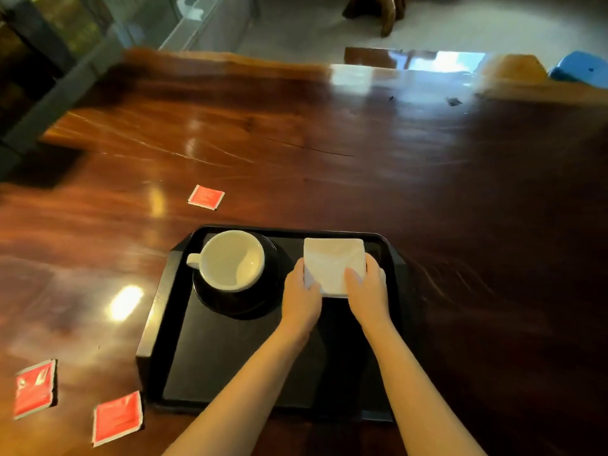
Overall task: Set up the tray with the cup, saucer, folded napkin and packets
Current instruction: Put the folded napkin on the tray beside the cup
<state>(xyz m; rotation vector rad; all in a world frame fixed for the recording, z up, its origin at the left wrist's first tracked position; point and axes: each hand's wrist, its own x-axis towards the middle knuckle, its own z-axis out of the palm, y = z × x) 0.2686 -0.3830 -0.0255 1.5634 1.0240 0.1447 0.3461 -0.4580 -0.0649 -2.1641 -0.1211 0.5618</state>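
Note:
A black tray (230, 363) lies on the wooden table in front of me. In its far left part a white cup (232, 260) stands on a black saucer (237, 304), handle pointing left. A folded white napkin (332, 258) lies in the tray's far right corner. My left hand (301, 296) grips the napkin's near left edge and my right hand (370, 291) grips its near right edge. Three red packets lie on the table outside the tray: one beyond it (206, 197) and two at the near left (34, 388) (117, 417).
The glossy dark wooden table (362, 153) stretches far ahead and to both sides. A blue object (579, 70) sits at the far right edge. Beyond the table are a grey floor and a glass partition at the upper left.

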